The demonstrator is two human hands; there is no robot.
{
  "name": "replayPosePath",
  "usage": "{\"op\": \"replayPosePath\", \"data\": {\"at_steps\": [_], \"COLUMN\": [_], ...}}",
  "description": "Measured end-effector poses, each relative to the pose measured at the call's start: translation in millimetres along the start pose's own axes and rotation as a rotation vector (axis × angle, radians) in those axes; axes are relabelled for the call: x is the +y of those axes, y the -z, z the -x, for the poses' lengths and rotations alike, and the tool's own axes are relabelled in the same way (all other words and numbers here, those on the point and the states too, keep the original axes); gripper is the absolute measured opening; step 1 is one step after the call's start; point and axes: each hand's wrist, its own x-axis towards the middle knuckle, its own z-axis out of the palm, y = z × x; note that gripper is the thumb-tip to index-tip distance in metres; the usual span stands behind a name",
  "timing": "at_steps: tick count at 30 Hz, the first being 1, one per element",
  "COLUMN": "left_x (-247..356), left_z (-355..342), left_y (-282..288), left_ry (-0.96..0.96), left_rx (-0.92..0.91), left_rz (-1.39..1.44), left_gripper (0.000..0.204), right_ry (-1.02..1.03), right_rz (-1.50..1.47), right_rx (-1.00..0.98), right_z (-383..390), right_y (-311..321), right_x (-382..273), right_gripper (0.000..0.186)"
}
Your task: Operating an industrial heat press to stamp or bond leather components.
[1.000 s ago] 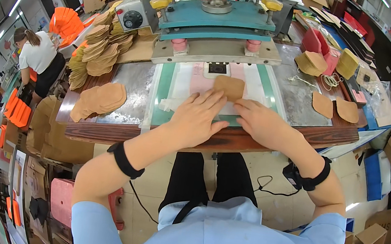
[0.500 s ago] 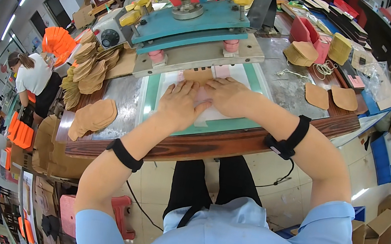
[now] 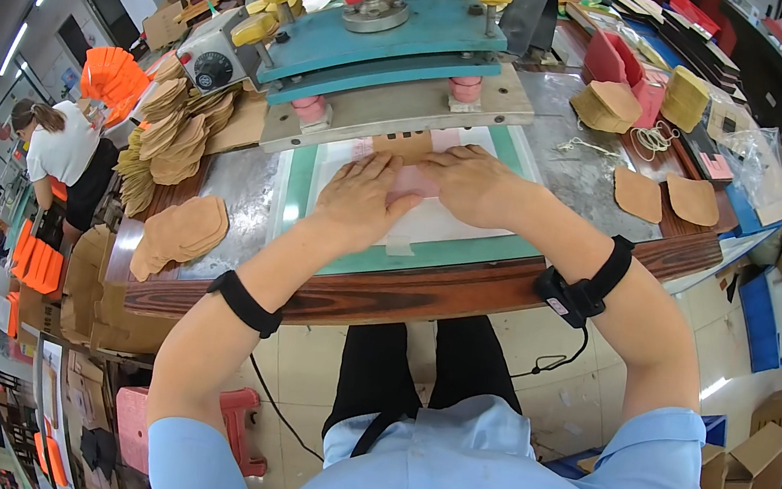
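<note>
My left hand (image 3: 360,197) lies palm down, fingers stretched, at the near left of a tan rounded piece (image 3: 404,142) on the layered white, pink and green pad (image 3: 419,249). My right hand (image 3: 473,184) lies with extended fingertips at the piece's right edge, partly covering it. The piece sits over the dark cut-out at the front of the teal press (image 3: 378,62), beside its metal lower plate. A loose pile of tan pieces (image 3: 180,235) is left of the pad; two single pieces (image 3: 638,195) lie to the right.
Tall piles of tan pieces (image 3: 163,135) and a control box (image 3: 213,56) flank the press's left. Stacked pieces (image 3: 602,104), pink bins (image 3: 616,61) and string (image 3: 651,140) are at right. The wooden table edge (image 3: 425,285) runs before me. A person (image 3: 71,151) works at far left.
Both hands have pushed forward with the tan piece toward the press, and the piece now lies farther back. My view has also shifted, bringing more of my forearms into sight.
</note>
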Motion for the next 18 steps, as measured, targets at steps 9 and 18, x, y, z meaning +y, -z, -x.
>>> {"op": "replayPosePath", "data": {"at_steps": [9, 18], "left_x": [-9, -13], "left_z": [1, 3], "left_y": [-1, 3], "left_ry": [-0.049, -0.067], "left_rx": [0.04, 0.005], "left_rz": [0.039, 0.057], "left_gripper": [0.066, 0.064], "right_ry": [-0.024, -0.068], "right_rz": [-0.007, -0.016], "right_rx": [0.007, -0.043], "right_z": [-3, -3], "right_y": [8, 3], "right_x": [-7, -3], "right_gripper": [0.05, 0.048]}}
